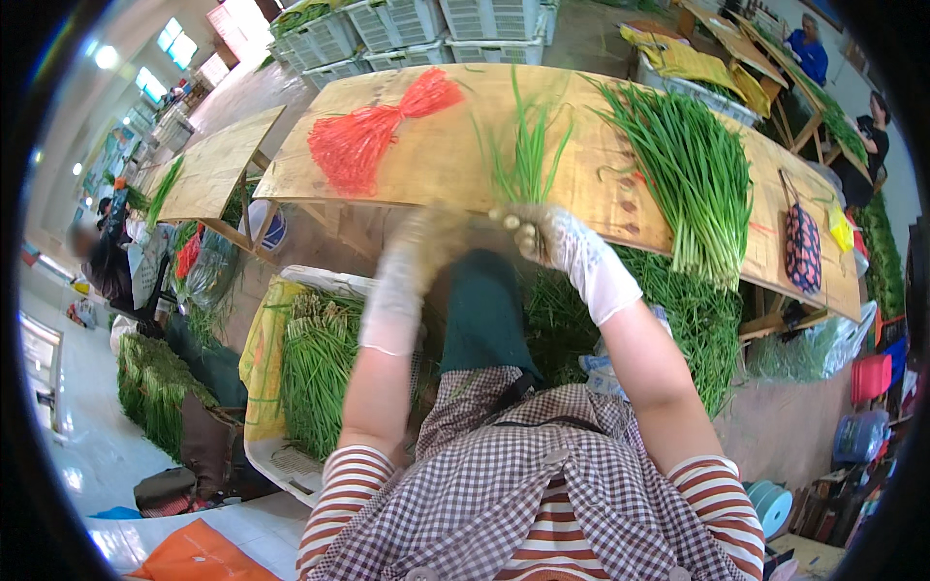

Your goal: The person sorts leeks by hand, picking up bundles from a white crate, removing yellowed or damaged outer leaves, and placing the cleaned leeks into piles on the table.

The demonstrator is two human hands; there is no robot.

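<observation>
My right hand (550, 234), in a whitish work glove, is closed around the lower end of a small bunch of long green leaves, probably garlic chives (535, 163). Their tips fan out over the wooden table (465, 152), partly blurred. Beside it, at the table's near edge, my gloved left hand (430, 236) is smeared by motion, so its fingers and anything in them cannot be made out. A large pile of chives (683, 167) lies right of my right hand, pale stems towards me. Left of the small bunch rests a bundle of red plastic ties (360, 141), gathered at its middle.
A white crate (287, 465) of chives stands left of my legs, with loose greens (690, 334) under the table at right. A patterned pouch (802, 247) lies on the table's right end. Stacked crates (396, 29) stand behind; people work at other tables.
</observation>
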